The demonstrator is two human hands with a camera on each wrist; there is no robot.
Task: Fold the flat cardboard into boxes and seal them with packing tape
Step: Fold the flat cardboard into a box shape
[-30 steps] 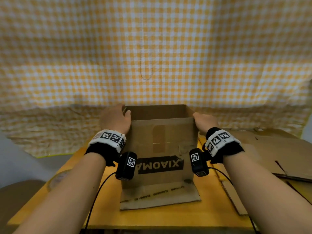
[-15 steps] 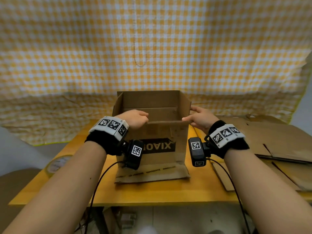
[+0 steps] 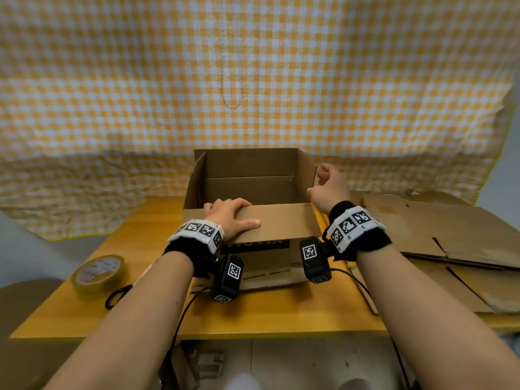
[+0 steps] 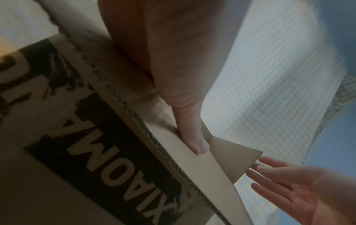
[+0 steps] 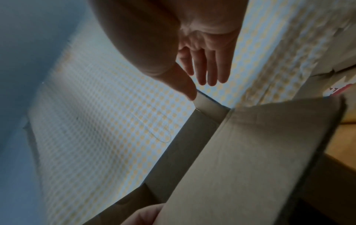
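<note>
An open brown cardboard box point(image 3: 247, 164) with a black "XIAOMAI" label point(image 4: 115, 159) stands upright on the yellow table point(image 3: 281, 313). Its near flap point(image 3: 281, 223) is bent outward toward me. My left hand point(image 3: 228, 215) grips this flap, fingers curled over the fold into the box and thumb point(image 4: 192, 134) pressed on the flap's face. My right hand point(image 3: 329, 187) hovers at the box's right flap point(image 3: 308, 167) with relaxed, nearly straight fingers point(image 5: 204, 64); the thumb tip touches the flap's corner. A roll of packing tape point(image 3: 97, 273) lies at the table's left front.
Flat cardboard sheets point(image 3: 450, 235) are stacked on the right side of the table. A dark scissor handle point(image 3: 118, 295) lies beside the tape roll. A yellow checked cloth point(image 3: 253, 80) hangs behind the table. A lower flap point(image 3: 270, 277) sticks out toward the front edge.
Both hands left the box's sides and top edge. The left hand bent the near flap outward and holds it down. The right hand let go and moved to the right flap.
</note>
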